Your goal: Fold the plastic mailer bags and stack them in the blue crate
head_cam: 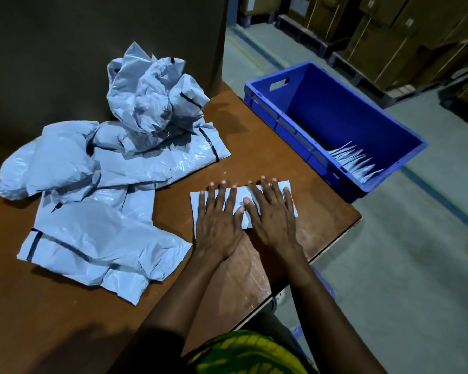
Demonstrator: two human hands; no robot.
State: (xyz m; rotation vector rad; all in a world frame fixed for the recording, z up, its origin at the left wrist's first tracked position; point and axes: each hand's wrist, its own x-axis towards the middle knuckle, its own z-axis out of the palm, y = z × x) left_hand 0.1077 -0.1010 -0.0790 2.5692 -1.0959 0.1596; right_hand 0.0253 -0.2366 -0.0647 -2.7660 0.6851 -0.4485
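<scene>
A folded grey mailer bag [197, 203] lies flat on the brown table near its right edge. My left hand [218, 220] and my right hand [272, 214] both rest palm-down on it, fingers spread, pressing it flat. A heap of crumpled and unfolded grey mailer bags [106, 184] covers the table's left and middle. The blue crate [270, 103] stands to the right of the table, with several folded bags [357, 164] stacked at its near end.
The brown table [254, 147] ends just right of my hands, with grey floor below. A dark panel stands behind the heap. Brown cartons [405, 36] on pallets line the back right. Most of the crate's floor shows bare blue.
</scene>
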